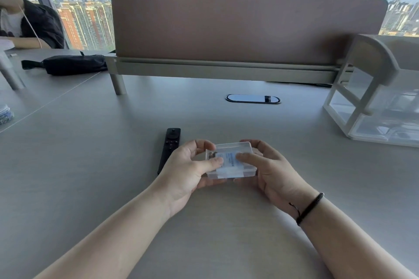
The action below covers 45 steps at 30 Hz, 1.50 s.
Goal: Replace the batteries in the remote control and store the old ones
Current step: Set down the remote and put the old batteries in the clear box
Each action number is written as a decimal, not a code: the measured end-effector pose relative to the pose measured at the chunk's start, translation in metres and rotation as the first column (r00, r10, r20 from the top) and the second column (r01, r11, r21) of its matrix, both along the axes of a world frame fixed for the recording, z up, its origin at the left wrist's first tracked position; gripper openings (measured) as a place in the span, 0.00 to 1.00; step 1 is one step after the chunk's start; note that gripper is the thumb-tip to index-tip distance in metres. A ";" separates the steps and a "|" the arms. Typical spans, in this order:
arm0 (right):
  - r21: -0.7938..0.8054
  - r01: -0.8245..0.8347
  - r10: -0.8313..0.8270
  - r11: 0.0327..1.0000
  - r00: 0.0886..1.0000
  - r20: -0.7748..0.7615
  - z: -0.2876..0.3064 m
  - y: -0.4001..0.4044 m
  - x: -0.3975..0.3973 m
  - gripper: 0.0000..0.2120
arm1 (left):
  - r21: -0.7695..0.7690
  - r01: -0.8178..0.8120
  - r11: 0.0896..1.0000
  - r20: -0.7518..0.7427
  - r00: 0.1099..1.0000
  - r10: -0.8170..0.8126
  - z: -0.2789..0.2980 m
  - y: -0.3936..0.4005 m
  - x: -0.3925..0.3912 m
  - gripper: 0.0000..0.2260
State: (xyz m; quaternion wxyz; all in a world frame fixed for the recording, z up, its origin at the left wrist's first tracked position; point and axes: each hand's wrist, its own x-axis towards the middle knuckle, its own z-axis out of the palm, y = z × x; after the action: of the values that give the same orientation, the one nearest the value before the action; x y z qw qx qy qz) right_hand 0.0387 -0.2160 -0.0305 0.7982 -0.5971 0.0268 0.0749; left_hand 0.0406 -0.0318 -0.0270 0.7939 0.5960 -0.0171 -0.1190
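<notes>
A small clear plastic box [231, 163] with a closed lid and a pale blue label is held just above the grey table, in the middle of the head view. My left hand [190, 170] grips its left end, thumb on the lid. My right hand [263, 167] grips its right end, thumb across the label. What lies inside is blurred; something dark shows at the box's left corner. A slim black remote control [170, 148] lies face up on the table just left of my left hand, partly hidden by it.
A white and clear drawer organiser [371, 102] stands at the right. A brown desk divider [247, 27] runs across the back, with an oval cable port [252, 99] before it. A black pouch [72, 64] lies far left, and another person sits behind it.
</notes>
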 end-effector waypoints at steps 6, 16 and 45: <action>-0.121 -0.119 0.116 0.985 0.993 -0.035 0.001 0.001 -0.006 0.16 | 0.050 0.017 0.999 0.023 1.000 -0.018 -0.005 0.000 0.001 0.13; -0.098 -0.076 0.073 0.992 0.997 -0.034 -0.001 0.003 -0.005 0.22 | 0.059 0.033 0.998 -0.031 0.999 -0.032 -0.008 0.000 0.003 0.16; -0.944 0.284 0.221 0.169 0.922 0.317 -0.030 -0.012 0.078 0.28 | 0.765 -0.324 0.556 0.527 0.811 -0.254 -0.025 0.006 0.008 0.16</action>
State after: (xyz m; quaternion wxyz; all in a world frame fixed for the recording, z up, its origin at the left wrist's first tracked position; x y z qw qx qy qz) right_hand 0.1171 -0.2284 -0.0605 0.2121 -0.9696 -0.0757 -0.0958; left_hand 0.0481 -0.0260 -0.0522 0.3734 0.9034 -0.1892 0.0932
